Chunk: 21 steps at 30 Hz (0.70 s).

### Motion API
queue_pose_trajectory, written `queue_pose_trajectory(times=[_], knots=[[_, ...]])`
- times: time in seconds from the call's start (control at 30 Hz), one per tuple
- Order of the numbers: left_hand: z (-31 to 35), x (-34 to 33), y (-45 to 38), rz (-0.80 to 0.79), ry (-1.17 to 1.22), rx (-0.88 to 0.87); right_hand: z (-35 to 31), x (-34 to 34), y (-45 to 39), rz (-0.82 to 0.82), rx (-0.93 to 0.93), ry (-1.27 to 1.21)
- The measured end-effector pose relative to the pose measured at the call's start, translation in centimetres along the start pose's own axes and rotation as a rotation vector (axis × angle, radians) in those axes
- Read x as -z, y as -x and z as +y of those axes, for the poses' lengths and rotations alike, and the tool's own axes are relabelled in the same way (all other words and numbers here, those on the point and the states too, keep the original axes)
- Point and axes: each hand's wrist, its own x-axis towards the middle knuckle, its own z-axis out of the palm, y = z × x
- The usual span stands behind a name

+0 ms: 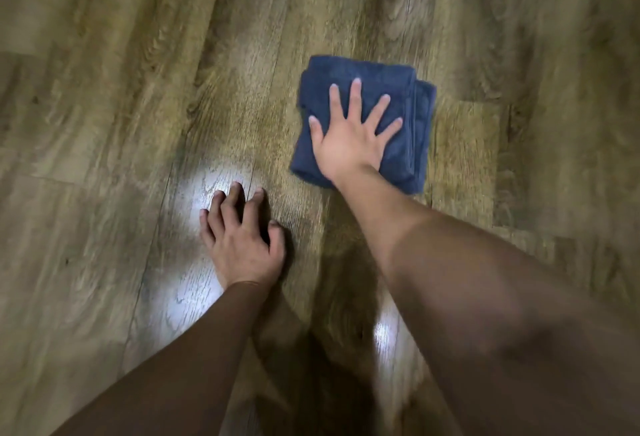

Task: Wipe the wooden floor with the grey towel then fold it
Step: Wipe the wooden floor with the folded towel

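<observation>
A folded grey-blue towel [388, 82] lies flat on the wooden floor [138, 89], right of centre. My right hand [349, 137] presses down on top of it, palm flat and fingers spread wide. My left hand [239, 238] rests on the bare floor to the lower left of the towel, propped on its fingertips with the fingers slightly bent and apart, holding nothing. A hand's width of floor separates my left hand from the towel's near left corner.
Brown wood-grain planks fill the whole view. Two bright light reflections show on the floor, one under my left hand [204, 193] and one between my forearms [386, 335]. My shadow falls between the arms.
</observation>
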Motion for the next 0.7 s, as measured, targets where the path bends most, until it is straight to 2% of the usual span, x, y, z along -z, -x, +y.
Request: queue_pose_trajectory(times=[0.17,0.43,0.5,0.57,0.63,0.7], knots=[[-0.3,-0.3,-0.1,0.002,0.027,-0.005,0.8,-1.0,2.6,0.054,0.039,0.031],[0.0,2.0,-3.2,-0.059,0.042,0.092,5.9,-4.5,20.9,-0.010,0.157,0.104],[-0.5,2.6,-6.5,-0.151,-0.007,0.134,7.0,-5.6,24.9,-0.041,0.168,0.128],[-0.9,2.9,-9.5,-0.341,-0.010,0.212,7.6,-6.3,27.0,-0.051,0.181,0.154],[-1.5,2.6,-11.4,-0.528,-0.004,0.280,7.5,-6.5,27.1,-0.043,0.178,0.162],[-2.0,2.3,-12.3,-0.631,-0.003,0.291,7.0,-6.5,26.1,-0.047,0.170,0.157]])
